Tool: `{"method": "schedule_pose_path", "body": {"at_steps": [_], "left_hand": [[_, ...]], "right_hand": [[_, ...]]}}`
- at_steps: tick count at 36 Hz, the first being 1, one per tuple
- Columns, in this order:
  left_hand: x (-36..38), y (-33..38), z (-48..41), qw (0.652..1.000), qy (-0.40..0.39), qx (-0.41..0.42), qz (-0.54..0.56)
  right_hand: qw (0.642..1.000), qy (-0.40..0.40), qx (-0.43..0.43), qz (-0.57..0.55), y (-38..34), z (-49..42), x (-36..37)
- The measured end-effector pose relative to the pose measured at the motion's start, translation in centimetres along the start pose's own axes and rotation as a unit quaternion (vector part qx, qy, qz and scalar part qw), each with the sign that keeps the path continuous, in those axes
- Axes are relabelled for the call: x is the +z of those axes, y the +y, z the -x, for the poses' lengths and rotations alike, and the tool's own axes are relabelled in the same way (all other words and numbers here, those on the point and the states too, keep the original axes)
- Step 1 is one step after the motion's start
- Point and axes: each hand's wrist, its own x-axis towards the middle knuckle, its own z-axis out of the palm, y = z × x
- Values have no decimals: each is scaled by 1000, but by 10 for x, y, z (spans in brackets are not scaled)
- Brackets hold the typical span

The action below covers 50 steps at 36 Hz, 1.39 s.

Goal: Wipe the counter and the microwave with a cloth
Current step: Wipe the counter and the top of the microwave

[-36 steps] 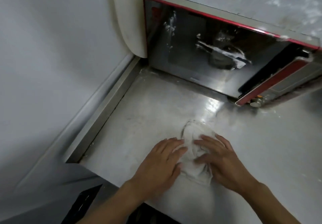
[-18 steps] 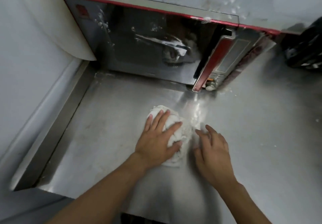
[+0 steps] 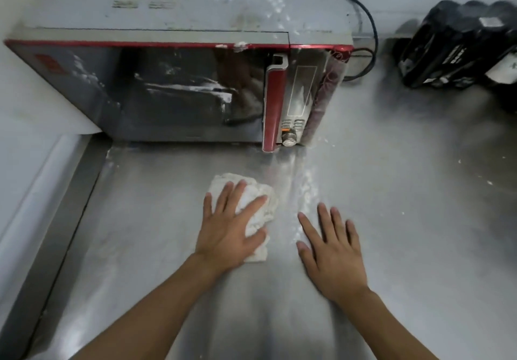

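Observation:
A crumpled white cloth [image 3: 258, 204] lies on the steel counter [image 3: 405, 233] in front of the microwave [image 3: 181, 91]. My left hand [image 3: 232, 228] presses flat on the cloth with spread, straight fingers. Flat on the bare counter, a little to the right of the cloth, rests my right hand [image 3: 333, 250], touching no cloth. The microwave has a dark glass door, red trim and a red handle [image 3: 272, 108]. White powdery smears mark its door and top. A streak of white residue [image 3: 305, 191] runs on the counter between my hands and the microwave's control knob.
A white wall and a steel ledge [image 3: 56, 205] bound the counter on the left. A black cable [image 3: 366, 38] loops behind the microwave's right side. A black wrapped pack [image 3: 458, 43] sits at the far right back. White specks dot the counter on the right.
My right hand has come off the cloth and moved right onto the bare counter. My left hand stays on the cloth. The view has swung right, showing more microwave and the black pack.

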Motion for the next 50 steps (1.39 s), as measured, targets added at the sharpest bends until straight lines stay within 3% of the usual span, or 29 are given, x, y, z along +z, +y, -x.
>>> {"method": "schedule_pose_path", "body": {"at_steps": [5, 11, 16, 19, 24, 28, 31, 34, 38, 41, 50], "left_hand": [[-5, 9, -40, 998, -22, -51, -12], [0, 20, 14, 998, -19, 58, 13], [15, 58, 76, 987, -33, 155, -7], [18, 67, 72, 987, -32, 155, -23], [17, 80, 29, 994, -23, 104, 8], [21, 102, 6, 998, 1, 65, 23], [22, 114, 7, 997, -4, 67, 24], [22, 124, 28, 990, -43, 134, 14], [33, 123, 85, 948, -56, 313, 1], [34, 102, 108, 931, -55, 359, -11], [14, 51, 105, 971, -51, 234, -12]], "right_hand": [[1000, -1, 2, -11, -1, -1, 0], [997, 1, 7, -74, 4, -3, -7], [969, 84, 15, -231, 27, -12, -22], [941, 164, 36, -295, 42, -12, -29], [953, 158, 108, -236, 67, -2, -29], [973, 154, 102, -139, 77, 9, -26], [974, 166, 77, -134, 85, 17, -24], [974, 181, 44, -126, 89, 23, -26], [978, 174, 53, -99, 92, 26, -28], [983, 147, 55, -92, 93, 29, -25], [990, 92, 40, -97, 59, 25, -23]]}}
